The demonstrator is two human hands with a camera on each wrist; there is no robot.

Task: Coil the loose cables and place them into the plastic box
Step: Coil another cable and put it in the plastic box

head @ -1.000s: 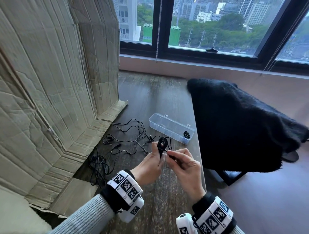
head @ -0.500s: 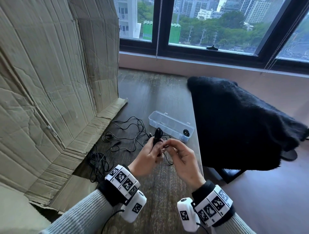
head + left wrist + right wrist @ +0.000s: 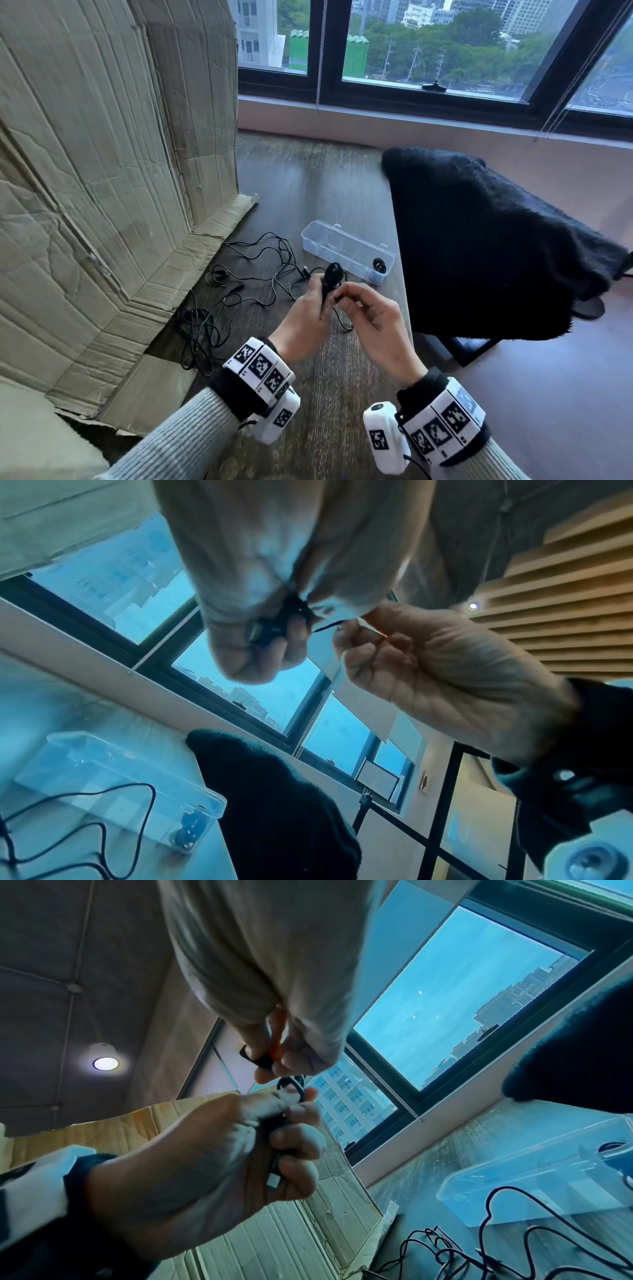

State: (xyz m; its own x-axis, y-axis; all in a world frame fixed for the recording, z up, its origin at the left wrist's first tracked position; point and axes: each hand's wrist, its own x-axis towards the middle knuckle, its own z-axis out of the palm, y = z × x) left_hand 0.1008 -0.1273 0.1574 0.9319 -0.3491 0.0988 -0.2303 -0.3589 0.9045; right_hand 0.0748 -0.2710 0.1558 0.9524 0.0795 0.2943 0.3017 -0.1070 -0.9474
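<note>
My left hand (image 3: 305, 318) grips the coiled cable (image 3: 331, 278) upright; my right hand (image 3: 373, 325) pinches its loose tail just beside. The plastic box (image 3: 329, 236) lies just beyond both hands, long axis slanting rightward.

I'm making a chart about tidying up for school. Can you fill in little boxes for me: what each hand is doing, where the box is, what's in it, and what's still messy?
left hand: grips a small coiled black cable, held above the table
right hand: pinches the loose end of that cable
plastic box: clear, lid off, on the table just beyond the hands
inside the box: one coiled cable at its right end
still messy: loose black cables tangled on the table, beside the cardboard
nearby: black fuzzy cloth over a chair
</note>
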